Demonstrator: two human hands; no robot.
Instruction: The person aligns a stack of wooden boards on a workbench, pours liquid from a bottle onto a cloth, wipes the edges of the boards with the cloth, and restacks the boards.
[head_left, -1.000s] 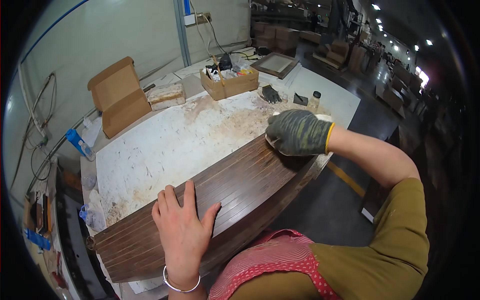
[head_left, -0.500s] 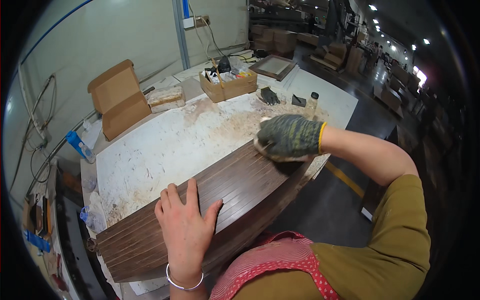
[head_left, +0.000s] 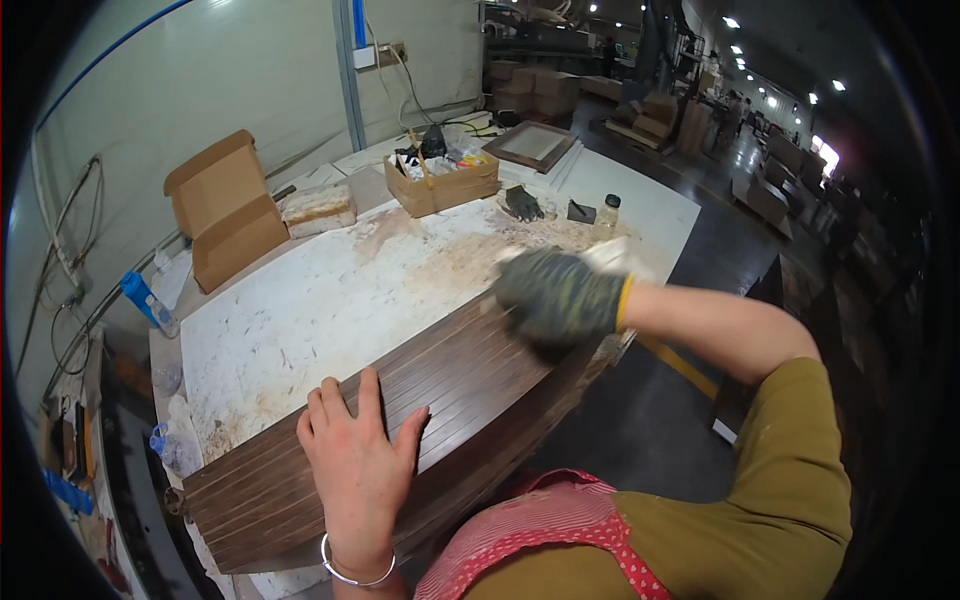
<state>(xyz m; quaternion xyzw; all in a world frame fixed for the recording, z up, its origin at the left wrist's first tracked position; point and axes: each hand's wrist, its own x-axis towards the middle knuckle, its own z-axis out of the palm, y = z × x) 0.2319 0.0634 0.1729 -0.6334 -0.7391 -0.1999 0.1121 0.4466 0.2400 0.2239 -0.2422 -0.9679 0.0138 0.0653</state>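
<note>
Pressing the bare left hand (head_left: 358, 455) flat, fingers spread, on the dark wooden panel (head_left: 400, 420) lying across the near edge of the dusty white table (head_left: 330, 300), the gloved right hand (head_left: 560, 297) (blurred, its grip unclear) rubs the far end, best done along the grooves with steady pressure.

Wood panel (head_left: 400, 400): dark brown, with fine lengthwise stripes. Tabletop (head_left: 330, 300): white, dusted tan toward its far edge. Right hand (head_left: 560, 297): dark grey-green speckled glove, yellow cuff. Left hand (head_left: 360, 465): bare, silver bangle. Open cardboard box (head_left: 225, 215): plain brown. Bottle (head_left: 150, 305): blue.
</note>
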